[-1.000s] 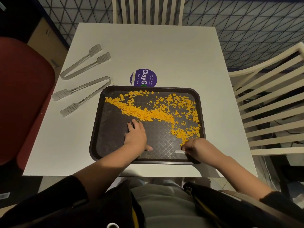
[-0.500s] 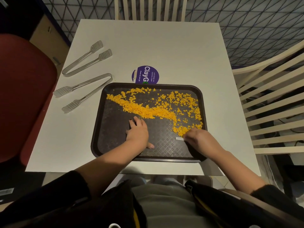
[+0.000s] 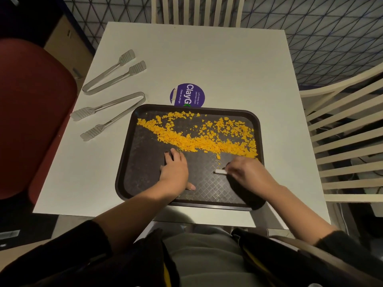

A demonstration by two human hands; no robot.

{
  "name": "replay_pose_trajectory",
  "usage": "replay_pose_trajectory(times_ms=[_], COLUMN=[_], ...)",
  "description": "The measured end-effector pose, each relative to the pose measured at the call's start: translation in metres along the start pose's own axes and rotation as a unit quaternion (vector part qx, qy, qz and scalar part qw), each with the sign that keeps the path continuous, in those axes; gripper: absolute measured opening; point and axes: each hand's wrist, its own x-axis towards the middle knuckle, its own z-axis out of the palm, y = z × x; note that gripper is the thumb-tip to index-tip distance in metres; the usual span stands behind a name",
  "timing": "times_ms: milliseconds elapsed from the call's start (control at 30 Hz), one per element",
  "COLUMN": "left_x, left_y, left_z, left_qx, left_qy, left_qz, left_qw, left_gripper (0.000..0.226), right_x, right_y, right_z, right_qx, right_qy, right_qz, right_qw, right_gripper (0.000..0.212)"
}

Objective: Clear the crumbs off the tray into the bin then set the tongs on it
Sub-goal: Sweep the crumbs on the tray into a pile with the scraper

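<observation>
A dark brown tray (image 3: 124, 162) lies on the white table (image 3: 207, 59) in front of me. Orange crumbs (image 3: 196, 141) spread in a band across its far half. My left hand (image 3: 175, 172) rests flat on the tray just below the crumbs and holds nothing. On the right, my right hand (image 3: 246, 175) pinches a small white piece (image 3: 220, 171) with something dark beneath it; what it is I cannot tell. Two metal tongs, one farther (image 3: 112, 73) and one nearer (image 3: 112, 112), lie on the table left of the tray. No bin is in view.
A round purple sticker (image 3: 187, 95) sits on the table behind the tray. A red chair (image 3: 31, 121) stands at the left, a white slatted chair (image 3: 342, 131) at the right and another (image 3: 196, 9) at the far side.
My right hand has moved away from the tray's near right corner toward its middle, pushing the right-side crumbs up into the band. The left hand has stayed put.
</observation>
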Motion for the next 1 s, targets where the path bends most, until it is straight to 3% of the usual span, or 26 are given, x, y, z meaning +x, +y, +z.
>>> replay_pose_trajectory(times_ms=[100,400,567,733,1000], left_x=[0.000,-0.001,-0.001,0.005,0.011], left_y=[0.001,0.001,0.001,0.009,0.018], left_z=[-0.001,-0.003,-0.002,-0.007,-0.011], left_qx=[-0.005,0.010,0.019,0.066,0.115], left_qy=[-0.002,-0.017,-0.013,-0.036,-0.066], left_qz=[-0.002,-0.003,0.001,-0.014,-0.029], left_qw=[1.000,1.000,1.000,0.997,0.991], left_gripper=[0.124,0.123,0.122,0.122,0.121], right_x=[-0.001,0.060,0.008,-0.065,-0.048], right_y=[-0.012,0.012,0.007,-0.006,0.015], right_z=[0.015,0.000,-0.006,0.023,0.023], right_qx=[0.013,-0.011,0.052,0.065,-0.023], right_qy=[-0.026,0.051,0.090,0.040,0.016], right_qz=[-0.016,0.019,0.077,0.090,0.094], right_qw=[0.999,0.998,0.992,0.993,0.995], right_gripper=[0.015,0.013,0.008,0.011,0.035])
